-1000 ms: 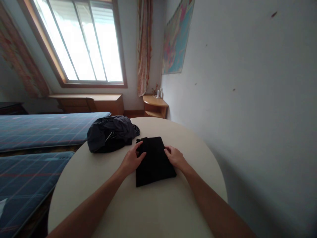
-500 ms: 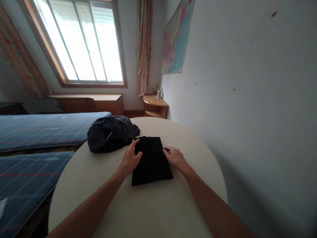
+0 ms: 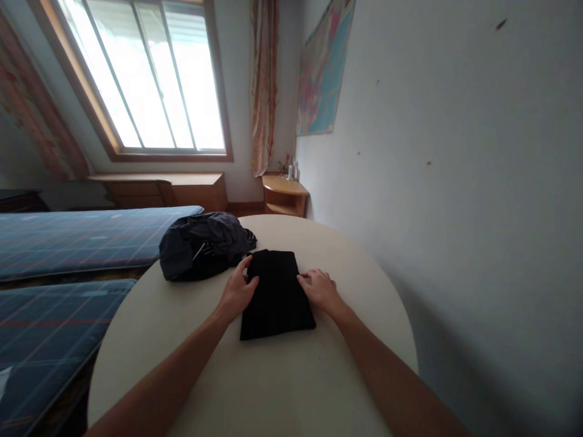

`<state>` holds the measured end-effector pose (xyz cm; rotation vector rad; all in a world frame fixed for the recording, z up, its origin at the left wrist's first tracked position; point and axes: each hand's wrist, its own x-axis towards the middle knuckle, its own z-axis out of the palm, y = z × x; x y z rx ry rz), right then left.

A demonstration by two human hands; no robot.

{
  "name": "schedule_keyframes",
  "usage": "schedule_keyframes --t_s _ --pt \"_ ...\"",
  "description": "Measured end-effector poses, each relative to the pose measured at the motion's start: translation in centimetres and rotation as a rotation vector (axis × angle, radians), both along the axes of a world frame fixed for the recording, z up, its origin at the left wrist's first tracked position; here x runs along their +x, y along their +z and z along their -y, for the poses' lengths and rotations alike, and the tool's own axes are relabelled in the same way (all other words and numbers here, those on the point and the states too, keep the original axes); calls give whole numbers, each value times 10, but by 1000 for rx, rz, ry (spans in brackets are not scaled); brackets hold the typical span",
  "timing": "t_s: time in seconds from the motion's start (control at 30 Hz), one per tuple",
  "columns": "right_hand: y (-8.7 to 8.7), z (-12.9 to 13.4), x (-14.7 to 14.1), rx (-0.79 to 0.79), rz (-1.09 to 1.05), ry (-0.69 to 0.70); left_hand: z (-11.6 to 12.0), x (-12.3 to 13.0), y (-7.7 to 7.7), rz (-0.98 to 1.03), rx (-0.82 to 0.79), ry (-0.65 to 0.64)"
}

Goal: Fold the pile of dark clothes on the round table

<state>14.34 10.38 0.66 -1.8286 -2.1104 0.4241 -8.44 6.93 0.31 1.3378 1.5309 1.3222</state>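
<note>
A folded piece of black cloth (image 3: 276,303), probably a garment, lies flat on the pale round table (image 3: 273,388). My left hand (image 3: 238,288) is closed on its left edge, thumb resting on top and the index finger along the upper left side. On the opposite edge, my right hand (image 3: 321,290) pinches the cloth with its thumb and curled fingers. The fingertips under or behind the edges are partly hidden. Beyond my left hand sits a crumpled heap of dark grey and black clothing (image 3: 200,243) with white strings showing.
Beds with blue plaid mattresses (image 3: 68,243) stand left of the table. A white wall (image 3: 455,212) runs along the right. At the back are a wooden corner shelf (image 3: 286,187), a long desk (image 3: 200,179) and a window (image 3: 150,91).
The hands and the cloth hold nearly the same places, both hands still at its side edges. The whole view has shifted very slightly.
</note>
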Motion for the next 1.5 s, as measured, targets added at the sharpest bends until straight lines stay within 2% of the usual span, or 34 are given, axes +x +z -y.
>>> schedule_keyframes --t_s 0.17,0.47,0.83,1.1,1.33,1.4,1.5 --pt "-2 0 -1 3 8 -3 2 2 4 36 -19 45" --pt "-3 3 -5 25 -14 -16 0 -3 5 202 -72 37" --pt "-17 -3 -11 51 2 -78 -2 -8 7 354 -150 -2" --pt "-14 -5 -11 49 -33 -56 -3 -9 3 145 -71 -20" --pt "-8 1 -8 116 -10 -83 -12 -17 -17 -78 29 -19" --pt "-4 6 -10 206 -40 -23 -13 -17 -22 -207 78 7" --pt "0 13 -16 282 -81 219 -10 -15 -25 -409 159 45"
